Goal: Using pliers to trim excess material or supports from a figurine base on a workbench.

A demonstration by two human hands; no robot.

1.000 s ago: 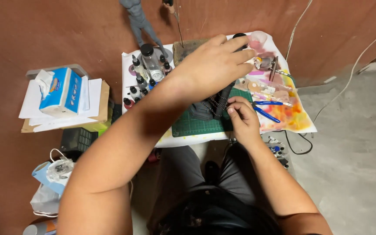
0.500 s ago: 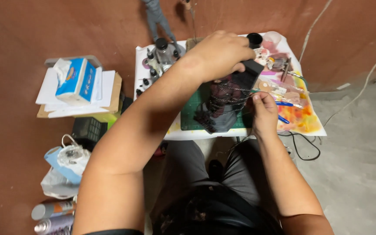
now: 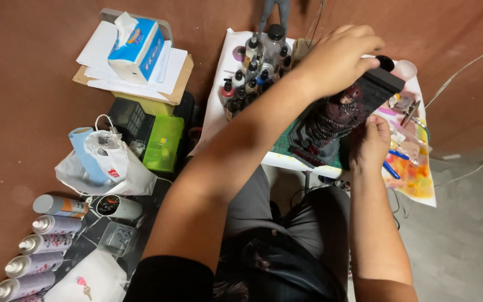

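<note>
We count one dark figure (image 3: 339,120), five spray cans (image 3: 40,246) at near left, one tissue box (image 3: 138,42) far left; our left hand (image 3: 336,59) clamps the figure's top over the green mat (image 3: 283,146); our right hand (image 3: 371,146) pinches its lower right side.

Dark matt figure (image 3: 336,120) at centre right; glossy plastic bottles (image 3: 252,72) above; crinkled plastic bag (image 3: 115,168) left; cardboard tissue box (image 3: 138,47) upper left.
</note>
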